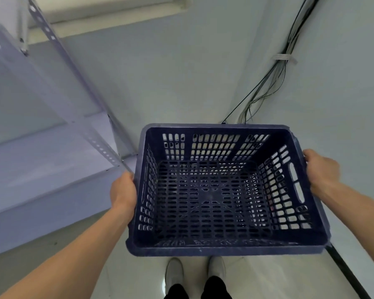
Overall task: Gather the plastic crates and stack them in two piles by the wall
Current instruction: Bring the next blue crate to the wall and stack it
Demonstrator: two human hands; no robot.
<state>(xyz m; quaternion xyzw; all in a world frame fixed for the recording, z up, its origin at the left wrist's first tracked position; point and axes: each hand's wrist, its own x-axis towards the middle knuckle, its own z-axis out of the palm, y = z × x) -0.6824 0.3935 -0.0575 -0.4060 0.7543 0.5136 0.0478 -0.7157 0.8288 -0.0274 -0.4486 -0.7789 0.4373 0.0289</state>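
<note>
Both hands are carrying one crate level, facing the wall corner.
The left hand (123, 192) and right hand (321, 169) are gripping the short ends of the blue crate (214, 195), its long axis running between them; fingers seemingly curled under the rim, above the floor (117, 266).

We see the crate (220, 250) as matt dark-blue plastic, slotted all over. The shelving rack (52, 160) looks like smooth painted metal. The floor (138, 275) is glossy and reflective, the wall (160, 83) matt paint.
</note>
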